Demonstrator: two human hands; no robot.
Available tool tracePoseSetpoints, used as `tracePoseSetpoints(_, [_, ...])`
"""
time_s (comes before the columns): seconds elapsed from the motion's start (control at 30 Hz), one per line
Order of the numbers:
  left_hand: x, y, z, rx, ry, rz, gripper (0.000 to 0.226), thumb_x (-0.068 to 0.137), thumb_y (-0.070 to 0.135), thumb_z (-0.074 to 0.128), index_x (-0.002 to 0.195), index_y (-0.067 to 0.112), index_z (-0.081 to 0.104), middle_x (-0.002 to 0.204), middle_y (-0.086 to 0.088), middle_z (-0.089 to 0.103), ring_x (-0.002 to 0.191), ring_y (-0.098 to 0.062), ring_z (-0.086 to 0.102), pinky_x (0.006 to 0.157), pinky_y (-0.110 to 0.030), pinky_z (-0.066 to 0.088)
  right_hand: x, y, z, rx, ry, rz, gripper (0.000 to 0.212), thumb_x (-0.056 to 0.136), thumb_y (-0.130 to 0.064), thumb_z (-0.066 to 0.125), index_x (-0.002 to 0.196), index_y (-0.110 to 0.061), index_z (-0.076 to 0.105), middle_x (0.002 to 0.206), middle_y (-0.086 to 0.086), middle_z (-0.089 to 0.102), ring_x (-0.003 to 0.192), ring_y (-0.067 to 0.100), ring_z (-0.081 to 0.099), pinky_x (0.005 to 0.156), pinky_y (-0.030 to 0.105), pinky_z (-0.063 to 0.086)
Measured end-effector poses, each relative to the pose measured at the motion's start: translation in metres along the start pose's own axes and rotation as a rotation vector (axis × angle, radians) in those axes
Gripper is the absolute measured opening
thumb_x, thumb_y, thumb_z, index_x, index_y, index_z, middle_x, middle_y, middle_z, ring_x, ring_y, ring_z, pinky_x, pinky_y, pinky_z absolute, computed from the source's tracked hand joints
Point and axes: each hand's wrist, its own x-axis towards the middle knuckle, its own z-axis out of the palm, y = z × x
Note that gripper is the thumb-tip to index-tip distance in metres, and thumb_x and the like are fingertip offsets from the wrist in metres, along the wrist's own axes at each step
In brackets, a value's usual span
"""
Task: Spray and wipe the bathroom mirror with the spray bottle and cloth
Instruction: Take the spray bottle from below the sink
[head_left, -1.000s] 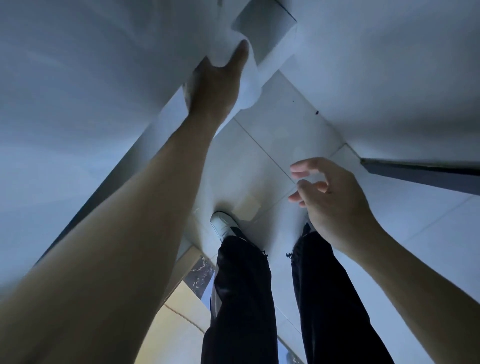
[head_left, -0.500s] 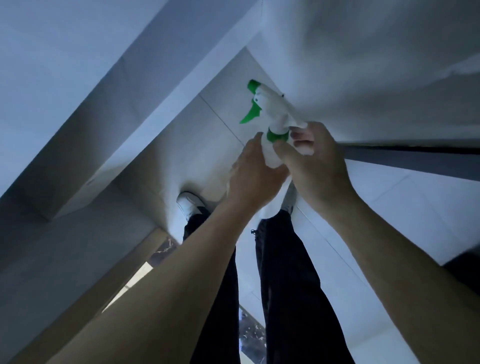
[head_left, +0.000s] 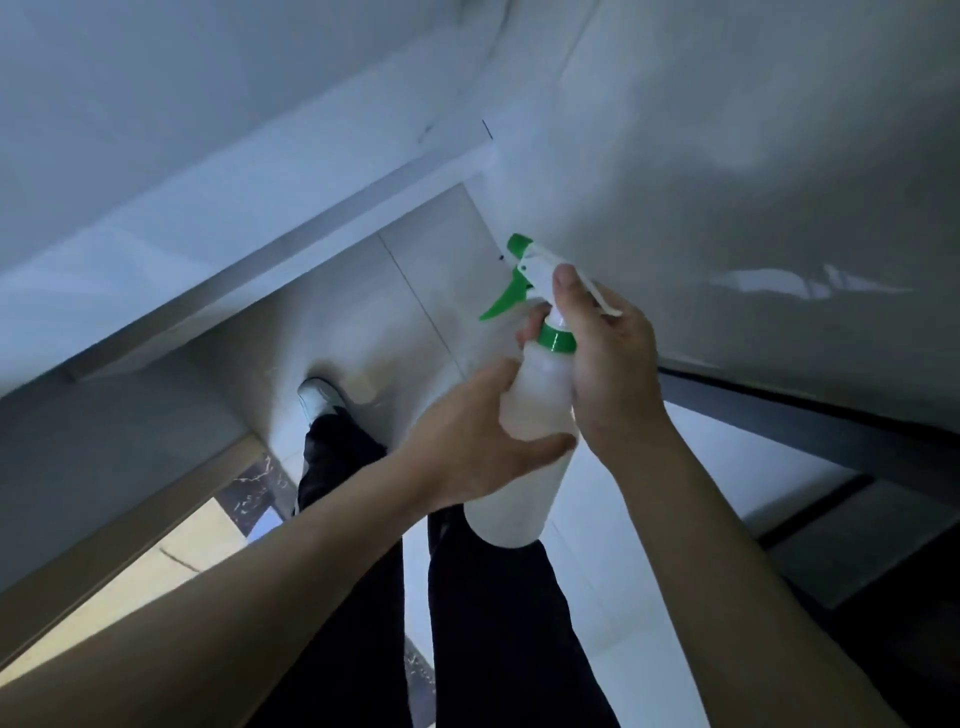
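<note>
A translucent white spray bottle (head_left: 519, 467) with a green trigger, nozzle and collar is held in front of me over the floor, its nozzle pointing up and left. My left hand (head_left: 467, 447) grips the bottle's body from the left, thumb across the front. My right hand (head_left: 608, 364) wraps round the neck just under the spray head, thumb lying along the head's top. No cloth and no mirror are in view.
Pale floor tiles (head_left: 395, 306) lie below, with my dark trouser legs (head_left: 498, 613) and a white shoe (head_left: 322, 397). A white wall (head_left: 208, 156) runs on the left and another wall (head_left: 753, 182) on the right. A lit doorway threshold (head_left: 171, 545) is at lower left.
A second ago my left hand was up against the wall and my right hand was empty. Both hands have since come together on the spray bottle, which now shows more fully.
</note>
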Motion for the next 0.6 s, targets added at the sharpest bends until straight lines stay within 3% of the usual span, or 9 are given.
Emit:
tracePoseSetpoints(0.1, [-0.026,0.026,-0.033,-0.039,-0.002,-0.035,0.066,0.054,0.075,0.073,0.112,0.051,0.053,0.111,0.02,0.065,0.103,-0.008,0.064,0.092,-0.04,0.055,-0.013,-0.048,0.004,0.135,-0.05,0.0,0.029,0.094,-0.042,0.062,0.088,-0.017,0.074,0.067,0.004,0.066,0.067,0.019,0.067,0.067,0.036,0.054])
tracePoseSetpoints(0.2, [-0.046,0.059,-0.072,-0.037,-0.001,-0.016,0.059,0.049,0.073,0.08,0.099,0.066,0.049,0.113,0.035,0.057,0.109,0.001,0.06,0.1,-0.035,0.049,-0.024,-0.096,0.012,0.227,-0.099,-0.025,0.036,0.099,-0.04,0.059,0.108,-0.007,0.07,0.069,0.006,0.065,0.071,0.023,0.065,0.075,0.042,0.054])
tracePoseSetpoints(0.3, [-0.06,0.088,-0.106,-0.042,0.022,0.045,0.076,0.047,0.068,0.087,0.115,0.06,0.053,0.103,0.05,0.052,0.103,0.023,0.05,0.097,-0.024,0.043,-0.032,-0.144,0.024,0.297,-0.101,-0.053,0.033,0.1,-0.037,0.059,0.108,-0.006,0.069,0.069,0.007,0.065,0.067,0.02,0.064,0.079,0.042,0.057])
tracePoseSetpoints(0.4, [-0.07,0.115,-0.13,-0.036,0.046,0.086,0.09,0.051,0.056,0.093,0.13,0.036,0.054,0.118,0.029,0.063,0.112,0.01,0.059,0.104,-0.027,0.046,-0.04,-0.185,0.035,0.338,-0.107,-0.133,0.027,0.101,-0.033,0.059,0.101,-0.008,0.067,0.066,0.008,0.064,0.063,0.019,0.063,0.079,0.043,0.056])
tracePoseSetpoints(0.47, [-0.081,0.131,-0.144,-0.053,0.126,0.107,0.093,0.049,0.053,0.095,0.132,0.035,0.056,0.114,0.026,0.064,0.109,0.01,0.06,0.103,-0.027,0.048,-0.046,-0.206,0.04,0.3,-0.136,-0.207,0.029,0.103,-0.034,0.054,0.105,-0.007,0.066,0.068,0.007,0.064,0.066,0.02,0.063,0.081,0.045,0.055])
tracePoseSetpoints(0.53, [-0.091,0.142,-0.152,-0.084,0.202,0.141,0.096,0.048,0.054,0.095,0.133,0.029,0.06,0.119,0.016,0.069,0.112,-0.003,0.066,0.104,-0.034,0.051,-0.05,-0.221,0.044,0.236,-0.183,-0.246,0.038,0.104,-0.039,0.048,0.11,-0.007,0.066,0.073,0.007,0.068,0.071,0.021,0.066,0.082,0.044,0.054])
tracePoseSetpoints(0.6, [-0.101,0.151,-0.153,-0.106,0.254,0.187,0.09,0.05,0.057,0.094,0.131,0.031,0.064,0.12,0.011,0.072,0.11,-0.008,0.068,0.099,-0.039,0.055,-0.054,-0.236,0.051,0.14,-0.207,-0.237,0.046,0.102,-0.049,0.044,0.096,-0.014,0.073,0.075,0.008,0.072,0.074,0.024,0.07,0.08,0.043,0.055])
